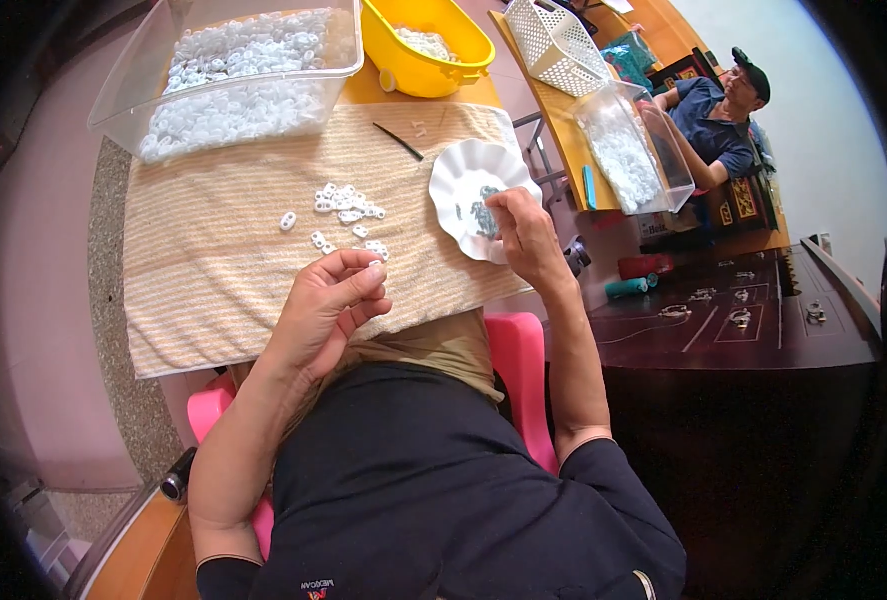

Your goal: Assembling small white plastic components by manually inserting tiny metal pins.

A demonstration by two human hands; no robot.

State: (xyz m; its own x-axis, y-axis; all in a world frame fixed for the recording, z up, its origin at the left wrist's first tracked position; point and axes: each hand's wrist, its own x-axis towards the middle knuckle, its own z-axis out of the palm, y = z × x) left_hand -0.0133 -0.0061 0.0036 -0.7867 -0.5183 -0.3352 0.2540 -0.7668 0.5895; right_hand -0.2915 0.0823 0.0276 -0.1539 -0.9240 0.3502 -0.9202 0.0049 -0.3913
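Note:
My left hand (pixel 329 300) is pinching a small white plastic piece (pixel 377 264) between thumb and forefinger, just above the near part of the towel. Beyond it lies a loose group of small white oval pieces (pixel 347 203), each with two holes, and a single one (pixel 288 221) sits apart to the left. My right hand (pixel 529 238) is at the white wavy-rimmed plate (pixel 454 172), its fingertips pressed together over a small heap of grey parts (pixel 485 212). Whatever those fingertips hold is too small to make out.
A striped towel (pixel 214 290) covers the table. At the back stand a clear bin (pixel 114 120) of white pieces and a yellow tub (pixel 444 75). A thin black stick (pixel 399 141) lies near the plate. To the right, a person (pixel 709 130) sits by another clear bin (pixel 679 175).

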